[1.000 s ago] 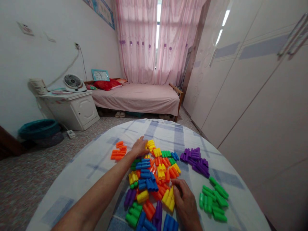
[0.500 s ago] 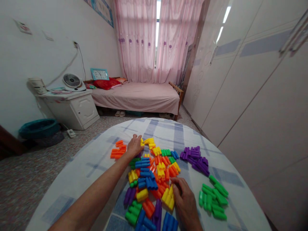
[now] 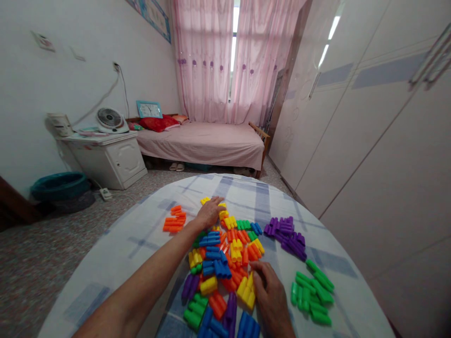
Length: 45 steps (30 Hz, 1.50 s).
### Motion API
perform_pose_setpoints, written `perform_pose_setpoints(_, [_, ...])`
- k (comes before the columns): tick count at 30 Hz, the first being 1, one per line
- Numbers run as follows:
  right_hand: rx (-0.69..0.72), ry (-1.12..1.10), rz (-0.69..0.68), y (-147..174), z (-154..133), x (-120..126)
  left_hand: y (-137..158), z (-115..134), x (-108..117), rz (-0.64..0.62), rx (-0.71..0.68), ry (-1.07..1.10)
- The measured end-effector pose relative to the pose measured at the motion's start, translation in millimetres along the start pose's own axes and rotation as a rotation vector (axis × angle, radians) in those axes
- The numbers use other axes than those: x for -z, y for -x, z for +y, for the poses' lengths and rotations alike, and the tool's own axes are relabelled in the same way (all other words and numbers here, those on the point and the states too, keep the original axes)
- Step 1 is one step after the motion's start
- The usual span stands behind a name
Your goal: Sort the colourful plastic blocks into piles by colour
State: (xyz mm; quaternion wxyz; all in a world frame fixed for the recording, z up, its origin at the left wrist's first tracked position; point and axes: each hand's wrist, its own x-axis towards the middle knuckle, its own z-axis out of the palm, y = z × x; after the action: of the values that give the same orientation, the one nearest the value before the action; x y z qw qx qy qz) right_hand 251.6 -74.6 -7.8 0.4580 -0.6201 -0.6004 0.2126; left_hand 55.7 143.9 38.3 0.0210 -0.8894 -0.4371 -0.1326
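"While I watch the head camera from my end, how do you read the left hand (image 3: 210, 212)?"

"I have its bare forearm (image 3: 151, 277) stretched forward from the lower left, palm down, fingers extended and pointing right. They lie over some ribbed yellow plastic blocks (image 3: 223, 214) at the far end of the mixed heap of coloured plastic blocks (image 3: 221, 268). The hand hides its own underside from me, so I can't tell whether it grips one."

"I also get a small yellow plastic block (image 3: 205, 201) just beyond the back of that hand, lying on the white-and-blue checked tablecloth (image 3: 127, 220). And the right hand (image 3: 272, 298)?"

"I see it low on the near side of the heap, knuckles bent, thumb and forefinger curved inward. They meet the right edge of a chunky, tube-ribbed yellow plastic block (image 3: 246, 292); I can't tell whether they pinch it."

"Around the hands?"

"I've got bright orange plastic blocks (image 3: 174, 220) left of the left hand, dark purple plastic blocks (image 3: 285, 231) right of the heap, and vivid green plastic blocks (image 3: 313, 293) nearer, to the right of the right hand."
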Motion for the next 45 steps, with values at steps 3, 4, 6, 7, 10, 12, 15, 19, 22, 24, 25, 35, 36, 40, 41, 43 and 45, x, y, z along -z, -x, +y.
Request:
perform_pose_setpoints(3, [0.001,0.004,-0.007,-0.3,1.0,-0.2,-3.2,-2.6,-1.9,-0.013,0.089,-0.055])
perform_pose_setpoints(4, [0.001,0.008,-0.009,-0.3,1.1,-0.1,-3.7,-4.0,-2.0,-0.009,0.132,-0.065])
perform_pose_setpoints(6, [-0.003,0.016,-0.011,-0.3,0.5,0.1,-4.2,-5.5,-1.0,0.011,0.200,-0.072])
perform_pose_setpoints(7, [-0.005,0.019,-0.011,-0.2,0.0,0.3,-4.2,-5.1,0.2,0.023,0.220,-0.071])
perform_pose_setpoints(10, [-0.007,0.020,-0.006,0.3,-1.6,0.8,-4.1,0.7,4.9,0.034,0.212,-0.032])
perform_pose_setpoints(12, [-0.002,0.014,-0.003,0.5,-2.3,0.9,-4.0,6.8,7.2,-0.010,0.154,0.017])
perform_pose_setpoints(15, [-0.002,0.003,-0.001,0.7,-2.6,0.7,-3.4,14.9,6.6,-0.108,0.096,0.073])
perform_pose_setpoints(19, [0.004,-0.004,0.003,0.8,-2.4,1.0,-1.7,20.3,1.3,-0.147,0.145,0.102])
perform_pose_setpoints(22, [0.007,-0.007,0.003,0.8,-2.1,1.8,1.4,22.5,-0.6,-0.131,0.213,0.112])
perform_pose_setpoints(24, [0.002,-0.005,0.001,0.6,-1.7,2.0,4.9,22.8,0.7,-0.112,0.250,0.117])
perform_pose_setpoints(25, [0.000,-0.005,-0.002,0.5,-1.4,2.0,6.9,22.2,2.2,-0.101,0.264,0.118])
perform_pose_setpoints(35, [-0.002,-0.017,-0.004,0.4,-2.4,2.2,-0.1,-11.3,15.7,0.127,0.485,0.026])
perform_pose_setpoints(36, [-0.002,-0.017,-0.003,0.5,-2.7,2.5,-1.4,-12.3,14.8,0.116,0.494,0.029])
perform_pose_setpoints(40, [0.001,-0.015,-0.006,0.4,-3.6,2.9,2.6,-0.2,15.2,0.128,0.487,0.017])
perform_pose_setpoints(41, [0.001,-0.014,-0.002,0.2,-3.9,2.9,5.7,6.5,17.0,0.138,0.468,0.019])
perform_pose_setpoints(43, [0.006,-0.015,0.006,-0.1,-4.6,2.8,13.0,22.4,21.8,0.120,0.394,0.052])
perform_pose_setpoints(45, [0.012,-0.018,0.013,-0.3,-5.9,2.9,20.3,39.1,25.3,0.042,0.306,0.092])
